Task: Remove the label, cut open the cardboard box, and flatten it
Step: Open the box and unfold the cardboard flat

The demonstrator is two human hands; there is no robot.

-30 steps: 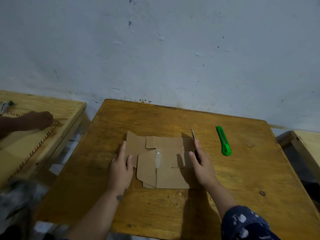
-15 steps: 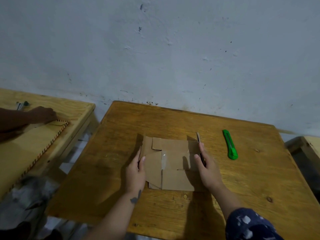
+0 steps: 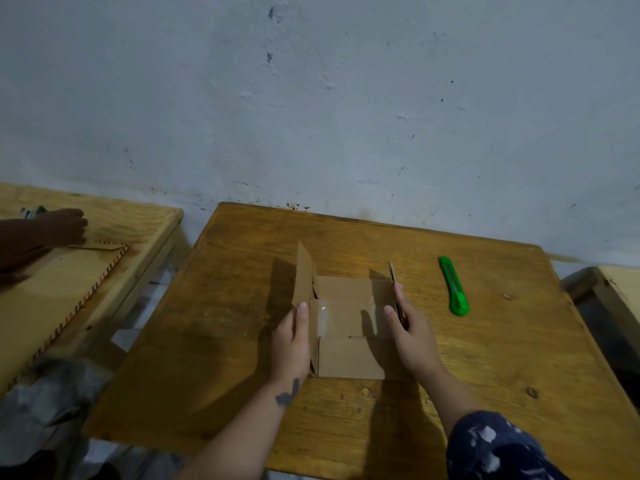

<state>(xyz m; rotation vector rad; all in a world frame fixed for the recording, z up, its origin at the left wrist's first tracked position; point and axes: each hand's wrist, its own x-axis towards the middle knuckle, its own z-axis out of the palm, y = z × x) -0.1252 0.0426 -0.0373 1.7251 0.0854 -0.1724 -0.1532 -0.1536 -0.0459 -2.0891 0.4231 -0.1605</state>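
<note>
Nearest the camera: right forearm in a dark blue patterned sleeve point(image 3: 498, 448), left forearm bare with a small dark tattoo point(image 3: 288, 393) near the wrist. Left hand point(image 3: 292, 341) flat, fingers straight and together, pressed against the left side of the cardboard box point(image 3: 346, 327); not curled round anything. Right hand point(image 3: 412, 332) also flat and extended, against the box's right side, fingers alongside the raised right flap point(image 3: 393, 277); cannot tell if it pinches the flap or only pushes it.

Box sits mid-table on the brown wooden table point(image 3: 225, 341), cut open, panels lying mostly flat between the two hands. Left flap point(image 3: 304, 273) stands up, tilted. Strip of clear tape point(image 3: 323, 315) shiny on the centre panel, near the left fingertips.

Green utility knife point(image 3: 454, 286) lies on the table right of the box, apart from the right hand, lengthwise pointing away from the camera.

Further left: a second, lighter wooden table point(image 3: 145, 220), another person's hand point(image 3: 65, 225) resting on a flat cardboard piece with a patterned edge point(image 3: 104, 268). Behind: scuffed pale wall point(image 3: 346, 116).
</note>
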